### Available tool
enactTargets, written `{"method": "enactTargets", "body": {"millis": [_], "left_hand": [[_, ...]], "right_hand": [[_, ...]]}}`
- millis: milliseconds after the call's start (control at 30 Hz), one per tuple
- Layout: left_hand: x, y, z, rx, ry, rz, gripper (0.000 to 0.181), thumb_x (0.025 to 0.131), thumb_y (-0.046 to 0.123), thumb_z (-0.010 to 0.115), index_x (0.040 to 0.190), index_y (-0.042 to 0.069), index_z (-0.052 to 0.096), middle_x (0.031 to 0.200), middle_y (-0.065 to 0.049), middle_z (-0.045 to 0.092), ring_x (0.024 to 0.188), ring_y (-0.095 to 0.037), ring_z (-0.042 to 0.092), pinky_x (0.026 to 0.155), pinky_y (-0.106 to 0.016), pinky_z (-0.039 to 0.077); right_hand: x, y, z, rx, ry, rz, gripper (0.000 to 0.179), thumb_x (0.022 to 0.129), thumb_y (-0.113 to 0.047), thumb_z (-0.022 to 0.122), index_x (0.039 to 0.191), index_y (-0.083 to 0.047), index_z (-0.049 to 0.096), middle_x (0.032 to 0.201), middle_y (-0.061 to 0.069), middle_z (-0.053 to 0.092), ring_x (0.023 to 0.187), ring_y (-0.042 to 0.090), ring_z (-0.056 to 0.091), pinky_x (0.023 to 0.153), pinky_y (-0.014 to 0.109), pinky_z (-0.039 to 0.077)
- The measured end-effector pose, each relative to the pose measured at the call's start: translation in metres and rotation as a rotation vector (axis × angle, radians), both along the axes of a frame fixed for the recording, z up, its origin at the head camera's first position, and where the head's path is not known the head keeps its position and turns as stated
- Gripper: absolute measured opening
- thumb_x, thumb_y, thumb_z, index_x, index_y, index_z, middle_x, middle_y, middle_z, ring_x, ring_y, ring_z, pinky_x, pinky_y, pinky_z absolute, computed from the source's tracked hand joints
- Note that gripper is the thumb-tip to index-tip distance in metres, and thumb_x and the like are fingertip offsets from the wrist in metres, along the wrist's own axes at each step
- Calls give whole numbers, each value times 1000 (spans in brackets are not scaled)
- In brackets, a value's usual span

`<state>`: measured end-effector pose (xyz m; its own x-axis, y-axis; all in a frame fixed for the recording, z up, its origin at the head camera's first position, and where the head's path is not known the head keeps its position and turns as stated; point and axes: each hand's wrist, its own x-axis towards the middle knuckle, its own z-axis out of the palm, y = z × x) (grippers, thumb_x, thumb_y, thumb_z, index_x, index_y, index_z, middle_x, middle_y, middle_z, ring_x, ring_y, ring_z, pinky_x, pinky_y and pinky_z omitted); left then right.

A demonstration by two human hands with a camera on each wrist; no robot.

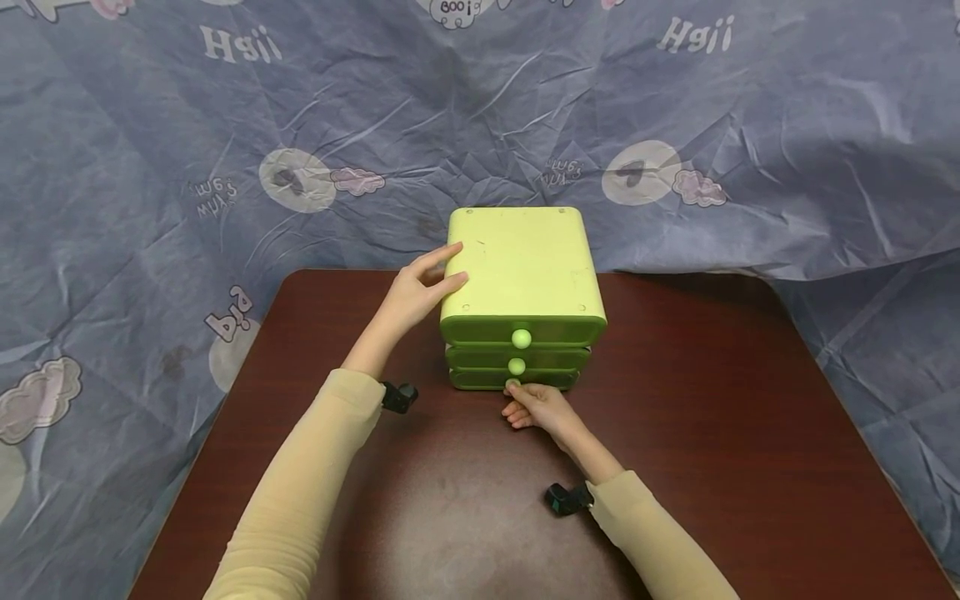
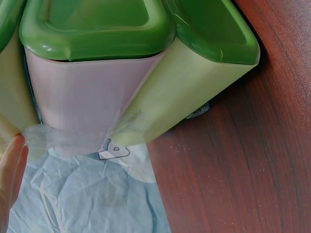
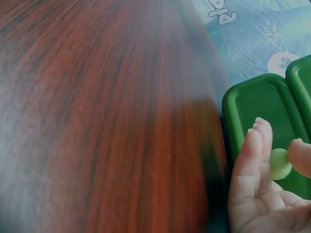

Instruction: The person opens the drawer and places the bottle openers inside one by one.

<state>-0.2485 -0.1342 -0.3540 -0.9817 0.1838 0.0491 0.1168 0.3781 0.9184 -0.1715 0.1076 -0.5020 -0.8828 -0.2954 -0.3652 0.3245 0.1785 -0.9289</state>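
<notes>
A small three-drawer cabinet (image 1: 525, 262) has a pale yellow-green top and dark green drawer fronts with round light green knobs. My left hand (image 1: 412, 292) rests against its left side, fingertips on the edge of the top. In the left wrist view, a few of that hand's fingers (image 2: 10, 170) touch the cabinet's side near a strip of clear tape (image 2: 63, 137). My right hand (image 1: 543, 410) pinches the bottom drawer's knob (image 3: 280, 164) between thumb and fingers. All three drawers look closed in the head view.
The cabinet stands near the back of a dark reddish-brown wooden table (image 1: 712, 417). Behind it hangs a crumpled blue-grey printed cloth (image 1: 487, 125). Each wrist wears a small black camera, such as the right wrist's camera (image 1: 567, 498).
</notes>
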Motion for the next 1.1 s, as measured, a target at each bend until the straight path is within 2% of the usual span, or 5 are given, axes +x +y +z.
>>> {"method": "enactTargets", "body": {"millis": [367,500,700,900,1100], "left_hand": [[-1,2,5,-14,-12,-3,56,90,46,69,143,42,50,157,9,36,137,-23,48,108,-47,44],[0,3,5,-16,-12,-4,57,90,45,68,144,41,49,158,9,36,137,-23,48,108,-47,44],[1,3,3,-2,-6,-5,55,91,45,68,143,41,50,158,9,35,136,-23,49,107,-48,45],[2,2,4,7,-6,-10,54,92,45,67,143,41,50,159,9,34,137,-23,48,108,-49,43],[2,3,0,27,-19,-17,55,93,42,66,145,39,49,158,5,35,137,-23,48,106,-49,45]], "right_hand": [[17,27,33,49,89,109,46,102,-23,55,126,16,56,87,8,72,75,17,70,71,28,60],[23,42,53,81,164,120,43,101,-22,58,124,14,58,90,14,73,80,23,72,74,32,60],[29,70,93,132,257,104,42,100,-21,59,125,13,57,100,25,70,79,11,71,78,36,60],[25,97,129,202,356,40,40,100,-24,59,124,9,59,94,6,73,82,9,71,75,28,59],[7,119,155,242,433,-68,34,99,-29,61,118,-1,62,91,-9,73,82,6,72,76,22,58]]}}
